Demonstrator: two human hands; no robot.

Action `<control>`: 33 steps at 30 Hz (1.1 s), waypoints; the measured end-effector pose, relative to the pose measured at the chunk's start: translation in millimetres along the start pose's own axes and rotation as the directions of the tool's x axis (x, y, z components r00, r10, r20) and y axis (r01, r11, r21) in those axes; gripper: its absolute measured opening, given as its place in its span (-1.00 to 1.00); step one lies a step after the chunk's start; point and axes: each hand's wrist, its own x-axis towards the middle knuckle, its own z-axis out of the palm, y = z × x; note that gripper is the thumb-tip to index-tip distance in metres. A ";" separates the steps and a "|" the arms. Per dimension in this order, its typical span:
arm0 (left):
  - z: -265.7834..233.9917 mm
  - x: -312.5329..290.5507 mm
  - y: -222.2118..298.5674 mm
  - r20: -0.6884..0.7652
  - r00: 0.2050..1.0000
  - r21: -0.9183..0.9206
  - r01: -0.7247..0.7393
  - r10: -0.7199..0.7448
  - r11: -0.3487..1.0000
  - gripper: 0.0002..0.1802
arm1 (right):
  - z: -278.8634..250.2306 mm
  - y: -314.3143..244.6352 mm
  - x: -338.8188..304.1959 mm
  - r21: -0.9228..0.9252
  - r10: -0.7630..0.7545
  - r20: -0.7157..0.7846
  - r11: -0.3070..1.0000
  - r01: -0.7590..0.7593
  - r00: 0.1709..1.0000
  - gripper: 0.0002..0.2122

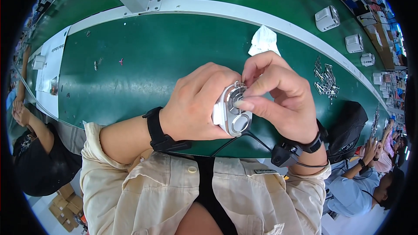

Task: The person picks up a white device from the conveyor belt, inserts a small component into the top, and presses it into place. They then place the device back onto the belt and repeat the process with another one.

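Note:
My left hand (202, 102) is wrapped round a small white device with a silver face (241, 124), holding it up over the green bench near my body. Its face, turned up and toward the right, has a round ring low down and a larger circular part above. My right hand (283, 98) bends over that upper part from the right, its thumb and fingertips drawn together against it. Whatever may be between those fingertips is too small and covered to make out. A strap circles each of my wrists.
Small metal parts (326, 80) lie heaped on the bench (174, 39) at right, near a black pouch (348, 126). A crumpled white sheet (264, 41) lies beyond my right hand. Past the white rail (209, 8) stand several white devices (326, 18). People sit at both sides.

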 end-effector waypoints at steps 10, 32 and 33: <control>-1.1 1.7 -2.9 -0.011 1.000 0.002 -0.014 0.014 1.000 -0.41 | 23.3 18.9 3.3 0.466 0.116 -0.040 0.881 -0.084 0.992 -0.73; -1.4 1.1 -8.1 -0.021 0.998 0.107 -0.059 0.061 0.993 -0.44 | 41.8 35.4 1.2 0.449 -0.037 -0.054 0.892 0.057 0.998 -0.81; -0.6 0.9 -8.6 -0.015 0.999 0.098 -0.039 0.040 0.994 -0.43 | 43.5 36.3 0.7 0.452 -0.036 -0.054 0.890 0.056 0.998 -0.81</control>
